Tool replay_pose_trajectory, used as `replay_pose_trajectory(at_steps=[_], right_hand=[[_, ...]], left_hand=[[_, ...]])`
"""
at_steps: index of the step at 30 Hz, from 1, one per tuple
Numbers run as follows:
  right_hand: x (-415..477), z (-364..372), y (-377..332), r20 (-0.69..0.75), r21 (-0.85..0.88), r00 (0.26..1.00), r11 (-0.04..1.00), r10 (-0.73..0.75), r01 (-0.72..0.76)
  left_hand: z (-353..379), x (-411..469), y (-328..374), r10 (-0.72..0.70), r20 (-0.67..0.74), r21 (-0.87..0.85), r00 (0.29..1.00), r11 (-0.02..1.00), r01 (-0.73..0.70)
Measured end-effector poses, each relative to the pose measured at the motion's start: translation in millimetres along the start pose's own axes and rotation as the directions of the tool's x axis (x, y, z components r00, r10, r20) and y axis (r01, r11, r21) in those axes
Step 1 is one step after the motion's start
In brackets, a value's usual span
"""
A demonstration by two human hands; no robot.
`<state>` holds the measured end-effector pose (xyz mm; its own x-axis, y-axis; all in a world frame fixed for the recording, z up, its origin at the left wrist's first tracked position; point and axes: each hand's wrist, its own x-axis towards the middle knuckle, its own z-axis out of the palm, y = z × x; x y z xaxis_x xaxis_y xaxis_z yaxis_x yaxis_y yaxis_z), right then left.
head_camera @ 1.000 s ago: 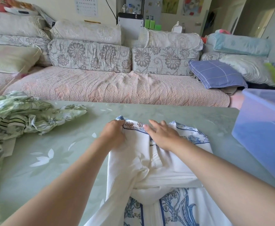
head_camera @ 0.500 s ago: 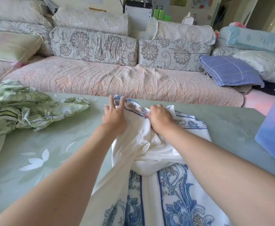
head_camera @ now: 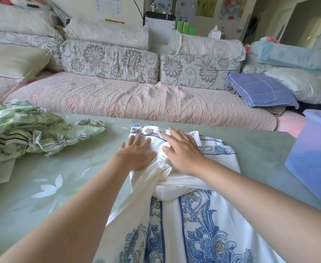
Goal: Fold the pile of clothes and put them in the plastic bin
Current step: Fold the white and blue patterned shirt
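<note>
Where hands (head_camera: 161, 152) press flat, white cloth (head_camera: 176, 179).

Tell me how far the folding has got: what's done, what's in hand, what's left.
Done: nothing shows as finished; what can be seen of the blue plastic bin holds no clothes. In hand: the left hand and right hand press flat on the white and blue patterned garment, partly folded on the green table. Left: finishing that fold, folding the crumpled green floral clothes, and binning everything.

Green table (head_camera: 64, 179): white-blue garment (head_camera: 192, 221), green floral clothes (head_camera: 28, 133), blue bin (head_camera: 315, 160).
</note>
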<state>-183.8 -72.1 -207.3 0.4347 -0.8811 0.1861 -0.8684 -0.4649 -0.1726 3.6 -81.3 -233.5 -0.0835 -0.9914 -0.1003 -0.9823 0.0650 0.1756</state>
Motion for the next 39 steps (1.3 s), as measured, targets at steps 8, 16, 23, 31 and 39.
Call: replay_pose_trajectory(at_steps=[8, 16, 23, 31, 39], right_hand=[[-71, -8, -16, 0.294, -0.043, 0.954, 0.998, 0.059, -0.048], [-149, -36, -59, 0.306, -0.058, 0.951, 0.996, -0.052, 0.073], [-204, -47, -103, 0.435, -0.047, 0.897, 0.992, -0.084, 0.116], [-249, -34, -133, 0.523, -0.063, 0.844, 0.982, -0.12, 0.179], [-248, -57, -133, 0.406, 0.347, 0.912, 0.933, -0.06, -0.093]], left_hand=[[-28, -66, 18, 0.062, -0.027, 0.088, 0.998, 0.994, -0.059], [-42, -147, 29, 0.016, 0.035, -0.042, 0.999, 0.999, -0.014], [-36, -228, 16, -0.131, 0.098, -0.096, 0.986, 0.985, 0.14], [-42, -272, 4, -0.188, 0.282, -0.044, 0.941, 0.977, 0.208], [-74, -287, 25, -0.129, 0.196, -0.345, 0.972, 0.919, 0.192]])
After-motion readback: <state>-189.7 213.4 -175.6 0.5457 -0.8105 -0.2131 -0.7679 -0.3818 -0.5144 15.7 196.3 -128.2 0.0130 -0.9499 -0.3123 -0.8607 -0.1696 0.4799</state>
